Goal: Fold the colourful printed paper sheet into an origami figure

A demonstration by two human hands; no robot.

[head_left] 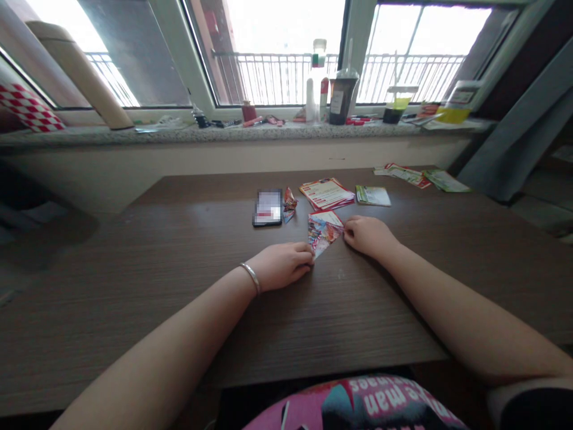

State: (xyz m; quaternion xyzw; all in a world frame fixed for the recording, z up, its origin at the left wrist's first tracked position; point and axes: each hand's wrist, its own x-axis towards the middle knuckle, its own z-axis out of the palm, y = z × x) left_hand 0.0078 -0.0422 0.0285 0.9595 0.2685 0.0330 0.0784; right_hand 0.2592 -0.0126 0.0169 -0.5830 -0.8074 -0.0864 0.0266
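A colourful printed paper (323, 234), folded so that it shows a pointed, roughly triangular shape, lies on the brown table (179, 286) between my hands. My left hand (286, 264), with a silver bangle on its wrist, has its fingers closed at the paper's lower left corner. At the right corner, the curled fingers of my right hand (369, 234) pinch the paper's edge. Just behind it is a stack of red-edged printed sheets (327, 193). A small folded paper piece (289, 205) in similar colours sits beside a phone (267, 208) with a blurred screen.
A small green-and-white pile of cards (373, 195) is right of the stack. More printed cards (407, 174) lie spread at the far right. Along the granite windowsill (170, 136) stand a dark drink cup (341, 98), bottles, pens and a long tan tube (85, 77).
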